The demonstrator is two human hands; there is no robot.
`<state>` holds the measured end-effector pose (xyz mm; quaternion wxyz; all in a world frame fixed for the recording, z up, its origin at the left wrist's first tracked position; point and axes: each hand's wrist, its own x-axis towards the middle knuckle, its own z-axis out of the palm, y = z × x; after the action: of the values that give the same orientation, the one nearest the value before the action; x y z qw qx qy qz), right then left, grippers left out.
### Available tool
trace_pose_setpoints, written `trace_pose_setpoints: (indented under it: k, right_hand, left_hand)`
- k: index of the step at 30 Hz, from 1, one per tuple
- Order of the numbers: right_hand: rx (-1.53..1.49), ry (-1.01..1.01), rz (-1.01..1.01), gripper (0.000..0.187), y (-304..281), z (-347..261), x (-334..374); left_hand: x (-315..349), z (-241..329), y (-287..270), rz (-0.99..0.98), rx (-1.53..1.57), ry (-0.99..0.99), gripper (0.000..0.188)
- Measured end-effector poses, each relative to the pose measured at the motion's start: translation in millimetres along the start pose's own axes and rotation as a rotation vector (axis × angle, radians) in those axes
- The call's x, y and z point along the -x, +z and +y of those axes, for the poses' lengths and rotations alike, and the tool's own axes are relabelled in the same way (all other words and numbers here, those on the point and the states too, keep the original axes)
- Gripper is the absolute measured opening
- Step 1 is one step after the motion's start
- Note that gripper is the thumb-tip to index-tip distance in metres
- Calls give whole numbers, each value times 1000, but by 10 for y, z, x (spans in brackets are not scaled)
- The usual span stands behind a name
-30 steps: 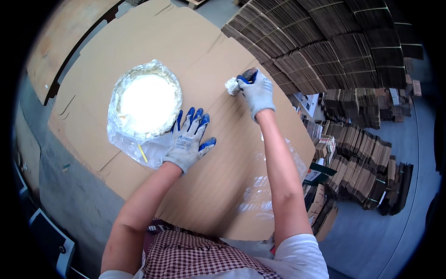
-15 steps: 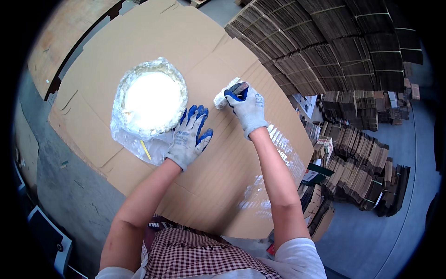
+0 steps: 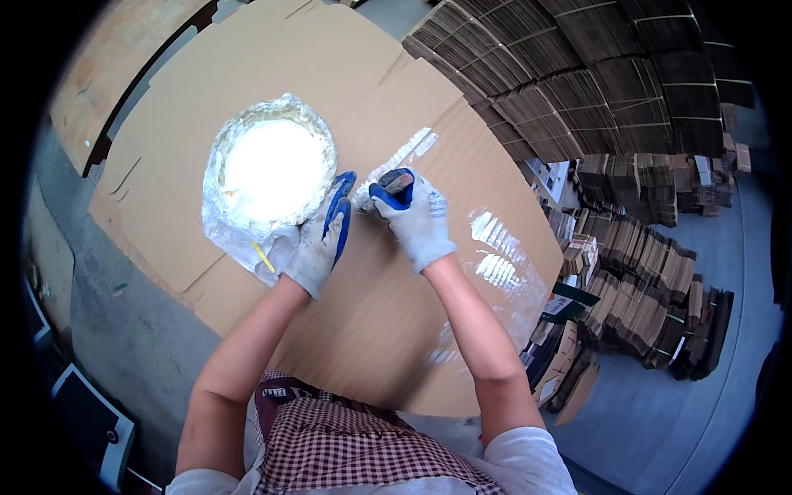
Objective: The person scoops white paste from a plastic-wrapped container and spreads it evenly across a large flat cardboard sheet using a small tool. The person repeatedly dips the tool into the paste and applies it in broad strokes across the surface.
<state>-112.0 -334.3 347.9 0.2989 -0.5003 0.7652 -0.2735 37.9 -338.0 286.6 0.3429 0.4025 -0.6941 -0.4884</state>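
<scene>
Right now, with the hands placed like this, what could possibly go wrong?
The left hand lies against the round plastic-covered container, so a push might shift it and disturb its white contents. The loose plastic by the left wrist could catch and drag. The right forearm passes among white streaks on the cardboard; if they are wet, it might smear them.

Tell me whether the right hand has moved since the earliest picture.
Yes. Judged against the cardboard sheet, the right hand has moved left and toward the sheet's near end, away from its right edge and closer to the round basin.
</scene>
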Motion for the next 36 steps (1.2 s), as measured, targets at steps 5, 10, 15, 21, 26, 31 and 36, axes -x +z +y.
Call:
trace_pose_setpoints:
  k: [5, 10, 15, 21, 26, 31, 36]
  right_hand:
    - [-73, 21, -19, 28, 19, -190, 144]
    - [-6, 65, -84, 27, 29, -307, 265]
    - [82, -140, 11, 26, 200, -221, 440]
    - [28, -179, -33, 26, 331, -212, 637]
    - [-28, -188, -41, 27, 390, -295, 803]
    - [41, -183, -138, 30, 419, -269, 976]
    - [73, -248, -220, 36, 489, -231, 1115]
  left_hand:
    - [107, -29, -211, -107, -16, 49, 41]
    - [80, -44, -329, -191, 48, 55, 45]
    - [58, -152, -293, -228, 85, -21, 45]
    - [17, -57, -369, -260, 16, -17, 44]
    - [38, -120, -377, -300, 562, -112, 46]
    - [52, -133, -372, -312, 437, -72, 48]
    - [46, -158, -351, -310, 354, -136, 47]
